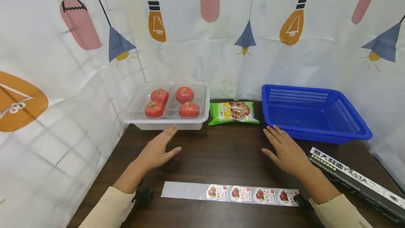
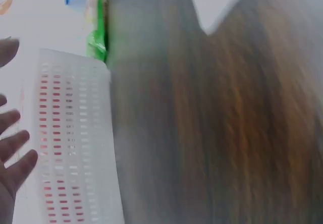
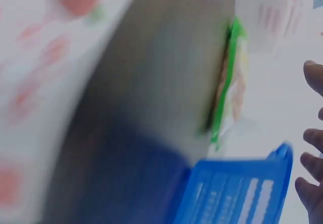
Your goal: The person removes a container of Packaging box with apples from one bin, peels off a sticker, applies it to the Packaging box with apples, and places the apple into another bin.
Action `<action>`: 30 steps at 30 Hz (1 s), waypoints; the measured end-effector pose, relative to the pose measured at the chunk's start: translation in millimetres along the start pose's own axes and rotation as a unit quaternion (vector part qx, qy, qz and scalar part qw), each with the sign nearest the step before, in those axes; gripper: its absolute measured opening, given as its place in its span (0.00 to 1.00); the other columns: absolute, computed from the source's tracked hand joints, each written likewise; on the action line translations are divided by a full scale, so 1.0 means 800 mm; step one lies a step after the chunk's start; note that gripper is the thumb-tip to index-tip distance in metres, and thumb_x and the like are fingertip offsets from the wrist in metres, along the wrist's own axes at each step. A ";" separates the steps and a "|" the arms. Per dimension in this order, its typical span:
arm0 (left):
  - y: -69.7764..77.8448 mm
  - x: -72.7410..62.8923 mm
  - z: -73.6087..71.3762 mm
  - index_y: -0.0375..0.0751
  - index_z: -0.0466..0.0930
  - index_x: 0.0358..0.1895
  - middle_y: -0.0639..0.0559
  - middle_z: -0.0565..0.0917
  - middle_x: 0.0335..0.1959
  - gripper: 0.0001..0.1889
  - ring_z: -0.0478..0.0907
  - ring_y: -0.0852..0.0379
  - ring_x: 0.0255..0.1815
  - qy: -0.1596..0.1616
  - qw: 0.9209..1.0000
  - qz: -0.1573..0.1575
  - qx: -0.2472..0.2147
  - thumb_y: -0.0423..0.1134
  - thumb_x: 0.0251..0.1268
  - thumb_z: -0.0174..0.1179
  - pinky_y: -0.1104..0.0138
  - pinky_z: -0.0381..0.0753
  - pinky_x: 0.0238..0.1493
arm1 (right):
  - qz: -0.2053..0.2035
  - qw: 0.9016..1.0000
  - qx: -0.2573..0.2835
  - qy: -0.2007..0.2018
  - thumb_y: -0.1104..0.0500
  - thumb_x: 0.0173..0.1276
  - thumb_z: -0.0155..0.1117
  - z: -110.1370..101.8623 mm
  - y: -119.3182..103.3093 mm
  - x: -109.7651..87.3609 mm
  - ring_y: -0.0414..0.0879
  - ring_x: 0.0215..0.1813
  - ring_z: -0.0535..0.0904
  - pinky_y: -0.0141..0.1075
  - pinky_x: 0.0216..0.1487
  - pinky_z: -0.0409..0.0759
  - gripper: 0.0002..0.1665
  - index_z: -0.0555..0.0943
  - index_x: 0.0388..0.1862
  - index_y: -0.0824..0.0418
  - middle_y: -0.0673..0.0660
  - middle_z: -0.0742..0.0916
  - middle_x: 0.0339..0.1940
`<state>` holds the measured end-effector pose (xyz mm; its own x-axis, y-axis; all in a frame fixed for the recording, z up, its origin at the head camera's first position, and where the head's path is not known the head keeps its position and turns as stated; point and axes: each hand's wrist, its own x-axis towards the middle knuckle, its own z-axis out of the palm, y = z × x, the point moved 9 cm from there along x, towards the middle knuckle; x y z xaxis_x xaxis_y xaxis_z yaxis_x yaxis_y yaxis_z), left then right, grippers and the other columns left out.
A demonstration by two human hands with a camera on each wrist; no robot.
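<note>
My left hand [image 1: 158, 150] hangs with its fingers straight in front of the white basket [image 1: 171, 126], thumb spread, holding nothing. In that basket sit clear plastic boxes with red apples [image 1: 185, 95]. My right hand [image 1: 286, 150], also straight-fingered and without anything in it, is just in front of the blue basket [image 1: 316, 134]. Between the two baskets lies a green snack packet [image 1: 234, 112]. A strip of round apple stickers [image 1: 243, 193] stretches across the table between my forearms. In the left wrist view the white basket's slotted wall [image 2: 75, 143] shows beside the fingers.
A long black pasta box [image 1: 354, 178] lies at the right, beside my right forearm. Behind the baskets hangs a white cloth [image 1: 209, 59] printed with lamps, which also runs along the left side. The dark wooden table [image 1: 218, 157] carries everything.
</note>
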<state>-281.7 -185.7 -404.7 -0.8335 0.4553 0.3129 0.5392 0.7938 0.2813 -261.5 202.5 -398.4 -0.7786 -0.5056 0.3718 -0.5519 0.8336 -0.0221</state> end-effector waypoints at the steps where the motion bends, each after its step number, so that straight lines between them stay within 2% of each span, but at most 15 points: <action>1: -0.006 0.002 -0.004 0.37 0.61 0.73 0.41 0.66 0.71 0.40 0.64 0.42 0.69 0.012 0.999 -0.022 -0.028 0.54 0.63 0.64 0.45 0.65 0.65 | 0.000 1.000 0.012 0.001 0.42 0.71 0.59 -0.001 -0.003 0.008 0.61 0.74 0.56 0.54 0.71 0.56 0.42 0.63 0.73 0.66 0.66 0.69 0.71; 3: -0.017 0.006 -0.011 0.36 0.61 0.73 0.40 0.68 0.70 0.38 0.67 0.41 0.67 0.037 0.992 -0.064 -0.099 0.52 0.66 0.63 0.47 0.67 0.63 | 0.003 0.999 0.037 -0.004 0.42 0.71 0.59 -0.001 -0.010 0.024 0.61 0.74 0.57 0.55 0.70 0.58 0.41 0.64 0.72 0.67 0.65 0.70 0.70; 4: -0.021 0.007 -0.015 0.35 0.62 0.72 0.40 0.69 0.69 0.36 0.68 0.41 0.66 0.051 0.985 -0.083 -0.140 0.50 0.67 0.62 0.47 0.68 0.63 | 0.007 0.999 0.049 -0.010 0.42 0.71 0.59 0.000 -0.013 0.033 0.60 0.74 0.57 0.56 0.69 0.58 0.41 0.65 0.72 0.67 0.65 0.70 0.70; 5: -0.027 0.009 -0.019 0.35 0.62 0.72 0.39 0.70 0.68 0.35 0.69 0.42 0.65 0.065 0.975 -0.104 -0.183 0.50 0.68 0.61 0.49 0.70 0.62 | 0.012 0.998 0.061 -0.016 0.42 0.71 0.59 0.002 -0.015 0.041 0.60 0.74 0.56 0.56 0.69 0.58 0.41 0.65 0.72 0.66 0.64 0.71 0.70; 7: -0.037 0.012 -0.024 0.34 0.62 0.71 0.40 0.71 0.67 0.34 0.70 0.44 0.65 0.089 0.948 -0.147 -0.266 0.49 0.69 0.60 0.53 0.71 0.61 | 0.021 0.996 0.081 -0.027 0.42 0.71 0.58 0.008 -0.020 0.058 0.59 0.74 0.57 0.57 0.69 0.59 0.40 0.65 0.72 0.65 0.64 0.71 0.70; 9: -0.045 0.014 -0.027 0.33 0.61 0.71 0.41 0.71 0.67 0.34 0.69 0.46 0.66 0.104 0.916 -0.187 -0.340 0.48 0.70 0.59 0.57 0.71 0.62 | 0.028 0.994 0.099 -0.037 0.42 0.72 0.58 0.015 -0.026 0.075 0.59 0.74 0.59 0.57 0.68 0.60 0.39 0.65 0.72 0.64 0.64 0.71 0.70; 11: -0.052 0.015 -0.028 0.32 0.59 0.71 0.40 0.70 0.67 0.33 0.70 0.47 0.65 0.116 0.878 -0.221 -0.409 0.45 0.71 0.58 0.60 0.71 0.61 | 0.036 0.991 0.120 -0.043 0.42 0.72 0.57 0.021 -0.033 0.090 0.59 0.72 0.62 0.57 0.67 0.62 0.38 0.66 0.72 0.62 0.64 0.72 0.69; 13: -0.055 0.016 -0.027 0.29 0.56 0.72 0.37 0.69 0.67 0.32 0.71 0.47 0.64 0.125 0.838 -0.242 -0.473 0.41 0.72 0.57 0.61 0.72 0.61 | 0.042 0.988 0.140 -0.051 0.42 0.72 0.57 0.028 -0.039 0.104 0.60 0.71 0.64 0.57 0.66 0.63 0.38 0.66 0.72 0.62 0.65 0.72 0.69; 16: -0.059 0.015 -0.024 0.26 0.52 0.72 0.32 0.67 0.68 0.31 0.76 0.47 0.59 0.130 0.776 -0.264 -0.558 0.36 0.75 0.53 0.60 0.73 0.59 | 0.052 0.982 0.168 -0.069 0.39 0.73 0.54 0.041 -0.048 0.123 0.60 0.70 0.65 0.56 0.67 0.63 0.38 0.66 0.72 0.62 0.64 0.73 0.69; 19: -0.061 0.015 -0.023 0.26 0.48 0.73 0.29 0.62 0.70 0.30 0.77 0.47 0.59 0.128 0.720 -0.274 -0.625 0.37 0.77 0.48 0.57 0.70 0.60 | 0.067 0.975 0.195 -0.085 0.37 0.73 0.51 0.054 -0.056 0.146 0.59 0.70 0.65 0.56 0.67 0.63 0.39 0.66 0.73 0.61 0.62 0.73 0.69; 20: -0.062 0.016 -0.023 0.26 0.47 0.73 0.29 0.61 0.70 0.30 0.76 0.46 0.60 0.126 0.703 -0.277 -0.643 0.39 0.78 0.47 0.57 0.70 0.61 | 0.071 0.972 0.207 -0.087 0.37 0.73 0.51 0.057 -0.058 0.156 0.59 0.70 0.65 0.56 0.67 0.63 0.39 0.65 0.73 0.60 0.61 0.72 0.69; 24: -0.065 0.021 -0.019 0.28 0.44 0.74 0.30 0.54 0.74 0.33 0.65 0.42 0.69 0.116 0.628 -0.283 -0.715 0.43 0.78 0.46 0.58 0.66 0.64 | 0.091 0.960 0.250 -0.089 0.39 0.74 0.52 0.068 -0.067 0.194 0.56 0.69 0.67 0.55 0.66 0.64 0.37 0.66 0.73 0.59 0.57 0.73 0.69; 27: -0.068 0.025 -0.017 0.30 0.41 0.74 0.31 0.51 0.74 0.35 0.58 0.41 0.72 0.124 0.581 -0.285 -0.752 0.45 0.77 0.48 0.60 0.64 0.66 | 0.102 0.951 0.277 -0.095 0.40 0.74 0.52 0.078 -0.076 0.216 0.54 0.71 0.64 0.54 0.67 0.63 0.36 0.65 0.74 0.59 0.57 0.72 0.71; 29: -0.069 0.029 -0.015 0.31 0.42 0.74 0.32 0.53 0.72 0.35 0.57 0.42 0.73 0.132 0.562 -0.288 -0.764 0.45 0.77 0.49 0.60 0.64 0.67 | 0.113 0.942 0.300 -0.097 0.41 0.74 0.52 0.083 -0.083 0.227 0.54 0.72 0.63 0.54 0.68 0.62 0.37 0.63 0.75 0.58 0.56 0.71 0.72; 30: -0.069 0.030 -0.015 0.31 0.43 0.73 0.33 0.55 0.70 0.34 0.57 0.42 0.73 0.136 0.556 -0.290 -0.766 0.45 0.77 0.48 0.60 0.64 0.66 | 0.118 0.938 0.311 -0.098 0.41 0.74 0.52 0.085 -0.086 0.231 0.54 0.72 0.62 0.54 0.68 0.62 0.38 0.62 0.75 0.58 0.57 0.70 0.72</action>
<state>-330.2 -223.4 -402.1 -0.9841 0.0580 -0.1677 -0.1688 -0.5965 0.7847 -387.8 36.6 -391.3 -0.9074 -0.4050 0.1123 -0.3771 0.6666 -0.6430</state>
